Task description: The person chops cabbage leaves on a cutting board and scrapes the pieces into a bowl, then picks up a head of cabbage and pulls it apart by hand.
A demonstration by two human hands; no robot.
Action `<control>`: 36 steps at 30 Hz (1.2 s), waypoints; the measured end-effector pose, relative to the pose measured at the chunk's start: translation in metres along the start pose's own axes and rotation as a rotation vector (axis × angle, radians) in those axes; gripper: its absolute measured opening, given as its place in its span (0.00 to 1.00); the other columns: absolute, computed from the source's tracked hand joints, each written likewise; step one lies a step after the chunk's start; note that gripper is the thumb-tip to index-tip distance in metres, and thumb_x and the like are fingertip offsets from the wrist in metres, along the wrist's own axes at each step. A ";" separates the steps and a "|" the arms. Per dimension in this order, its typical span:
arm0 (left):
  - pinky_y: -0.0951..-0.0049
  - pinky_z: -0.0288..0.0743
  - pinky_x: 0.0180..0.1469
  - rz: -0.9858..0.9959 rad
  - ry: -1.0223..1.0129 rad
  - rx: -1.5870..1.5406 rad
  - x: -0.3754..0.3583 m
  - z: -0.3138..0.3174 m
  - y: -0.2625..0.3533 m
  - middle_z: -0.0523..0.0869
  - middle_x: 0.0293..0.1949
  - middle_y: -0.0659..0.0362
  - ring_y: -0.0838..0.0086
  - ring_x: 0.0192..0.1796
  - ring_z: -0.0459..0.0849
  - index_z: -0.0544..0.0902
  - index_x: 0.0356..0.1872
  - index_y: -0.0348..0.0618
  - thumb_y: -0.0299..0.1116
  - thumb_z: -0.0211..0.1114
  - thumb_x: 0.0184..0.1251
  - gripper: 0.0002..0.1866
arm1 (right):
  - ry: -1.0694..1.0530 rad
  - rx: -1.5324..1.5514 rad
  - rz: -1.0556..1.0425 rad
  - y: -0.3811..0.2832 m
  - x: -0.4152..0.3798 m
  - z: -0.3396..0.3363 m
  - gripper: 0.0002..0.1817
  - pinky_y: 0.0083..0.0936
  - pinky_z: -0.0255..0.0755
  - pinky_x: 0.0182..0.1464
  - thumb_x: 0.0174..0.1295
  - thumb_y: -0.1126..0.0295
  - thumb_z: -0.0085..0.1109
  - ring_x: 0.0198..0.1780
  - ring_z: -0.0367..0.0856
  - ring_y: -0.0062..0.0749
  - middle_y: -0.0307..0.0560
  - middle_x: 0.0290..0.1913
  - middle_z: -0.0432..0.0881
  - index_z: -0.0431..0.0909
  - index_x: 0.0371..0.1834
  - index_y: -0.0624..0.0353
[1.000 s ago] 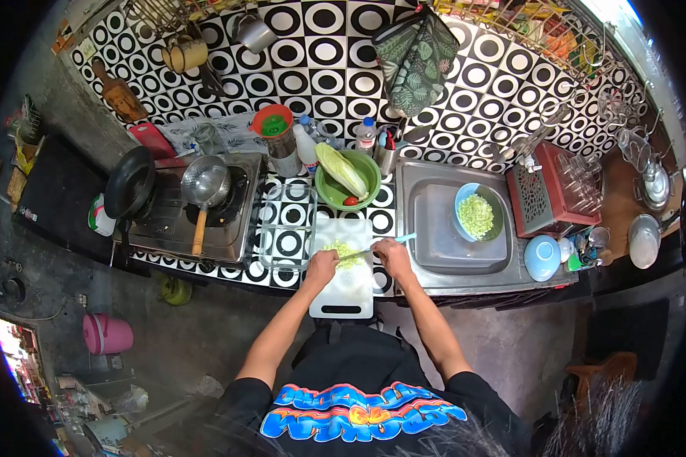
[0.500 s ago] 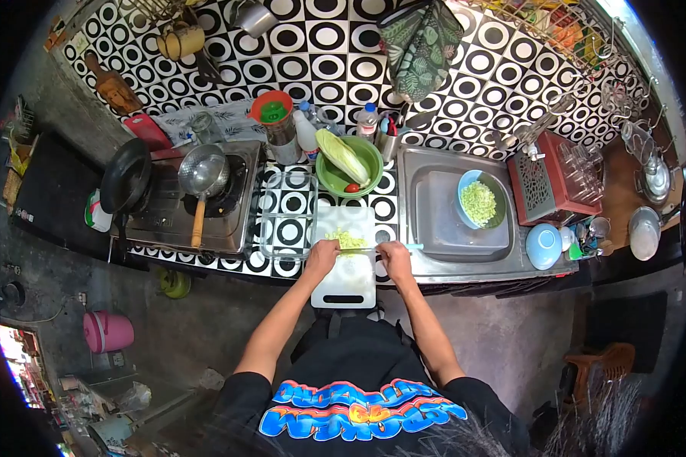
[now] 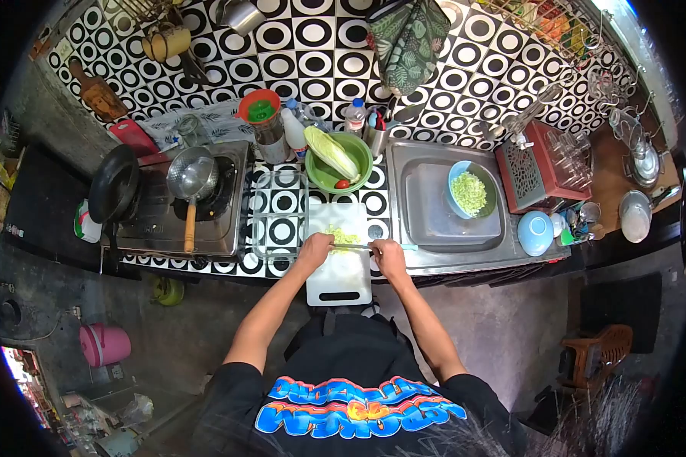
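Note:
A knife (image 3: 351, 247) lies level across the white cutting board (image 3: 338, 280), over a small heap of chopped pale green cabbage (image 3: 341, 235). The fingers of my left hand (image 3: 317, 248) pinch the blade near its tip. On the other side, my right hand (image 3: 389, 257) is closed on the knife at its handle end; the light blue handle sticks out to the right. Behind the board, a green bowl (image 3: 368, 165) holds a cabbage head (image 3: 332, 154) and a red tomato (image 3: 341, 183). More chopped cabbage (image 3: 469, 193) fills a blue bowl (image 3: 456, 203) in the sink.
At left is a gas stove (image 3: 229, 228) with a black pan (image 3: 114, 183) and a steel pot (image 3: 193, 174). A glass tray (image 3: 278, 215) sits beside the board. Bottles (image 3: 354, 116) stand behind. The steel sink (image 3: 427, 251) is on the right, near a red rack (image 3: 522, 177).
The whole view has shifted slightly, so the counter appears further left and a little higher. The knife looks turned, its blade showing more over the chopped cabbage. Both hands still hold it.

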State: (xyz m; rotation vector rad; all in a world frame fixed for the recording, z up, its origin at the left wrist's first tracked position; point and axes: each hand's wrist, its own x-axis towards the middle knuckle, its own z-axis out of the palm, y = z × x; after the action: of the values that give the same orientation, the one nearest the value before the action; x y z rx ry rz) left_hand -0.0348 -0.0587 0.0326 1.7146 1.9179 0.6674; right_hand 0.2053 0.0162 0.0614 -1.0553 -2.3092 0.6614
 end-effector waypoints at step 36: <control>0.56 0.78 0.49 0.228 0.068 -0.045 -0.021 -0.010 -0.016 0.86 0.33 0.47 0.50 0.43 0.83 0.84 0.32 0.36 0.24 0.63 0.63 0.03 | -0.099 -0.183 0.113 -0.076 -0.042 0.012 0.21 0.47 0.79 0.43 0.59 0.80 0.52 0.39 0.86 0.55 0.57 0.37 0.87 0.87 0.53 0.54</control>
State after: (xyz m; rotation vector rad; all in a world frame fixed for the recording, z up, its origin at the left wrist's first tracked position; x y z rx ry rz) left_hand -0.0508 -0.0819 0.0308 1.9219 1.7521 0.8563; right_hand 0.1807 -0.0638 0.0884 -1.2704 -2.4465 0.5644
